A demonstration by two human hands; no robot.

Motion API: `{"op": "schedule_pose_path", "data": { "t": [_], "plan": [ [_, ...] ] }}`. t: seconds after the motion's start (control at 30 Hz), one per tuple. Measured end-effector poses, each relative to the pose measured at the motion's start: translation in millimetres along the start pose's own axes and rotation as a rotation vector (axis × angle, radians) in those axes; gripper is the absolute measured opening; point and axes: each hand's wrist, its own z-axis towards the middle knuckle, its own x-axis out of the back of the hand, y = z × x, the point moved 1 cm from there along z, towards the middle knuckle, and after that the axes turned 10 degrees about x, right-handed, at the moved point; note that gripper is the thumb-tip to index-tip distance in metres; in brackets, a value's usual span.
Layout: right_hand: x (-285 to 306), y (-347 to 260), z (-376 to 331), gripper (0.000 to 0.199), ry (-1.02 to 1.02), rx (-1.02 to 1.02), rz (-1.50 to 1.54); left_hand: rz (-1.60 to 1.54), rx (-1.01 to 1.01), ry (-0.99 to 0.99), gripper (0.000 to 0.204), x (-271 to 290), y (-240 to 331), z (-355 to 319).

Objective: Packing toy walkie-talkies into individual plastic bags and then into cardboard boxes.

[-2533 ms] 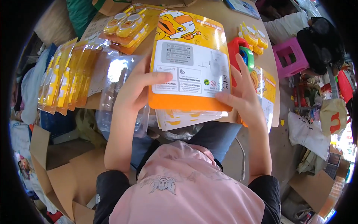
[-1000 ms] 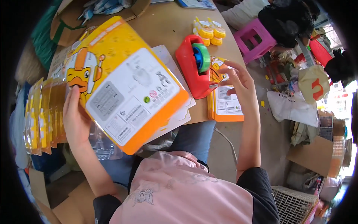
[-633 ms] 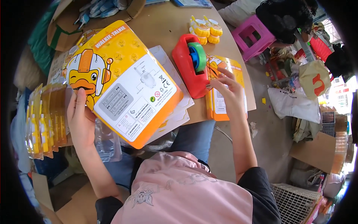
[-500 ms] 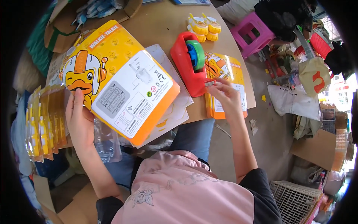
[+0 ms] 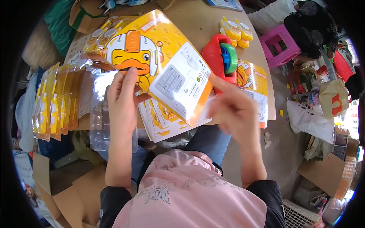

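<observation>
A yellow and orange packaging card (image 5: 176, 41) with a helmeted cartoon duck is tilted over the table's near edge. My left hand (image 5: 123, 97) grips its left edge, thumb flat on the printed face and fingers behind. My right hand (image 5: 237, 108) is at the card's lower right edge; motion smears its fingers, so whether they pinch anything cannot be told. Just beyond it stands a red tape dispenser (image 5: 213, 51) with a green and blue roll core (image 5: 229, 59). Clear plastic blister shells (image 5: 100, 125) are beside my left wrist.
More yellow cards (image 5: 260, 81) lie right of the dispenser. Yellow toy walkie-talkies (image 5: 235, 32) stand behind it; packed ones (image 5: 53, 106) are lined up at left. Printed sheets (image 5: 157, 127) lie under the held card. A pink stool (image 5: 281, 47) stands beyond the table's right edge.
My right hand has left the dispenser's cutting end and come left to the card's edge. The card is turned and tilted more steeply. The whole view has shifted, moving the table rightward in it.
</observation>
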Motion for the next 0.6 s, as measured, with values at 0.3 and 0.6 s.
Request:
{"op": "schedule_pose_path", "data": {
  "t": [0.3, 0.6],
  "plan": [
    [-56, 13, 38, 0.038, -0.262, -0.034, 0.265, 0.108, -0.086, 0.078, 0.024, -24, 0, -21],
    [-58, 24, 36, 0.033, -0.225, 0.073, -0.178, 0.283, -0.326, 0.134, 0.021, -27, 4, -28]
  ]
}}
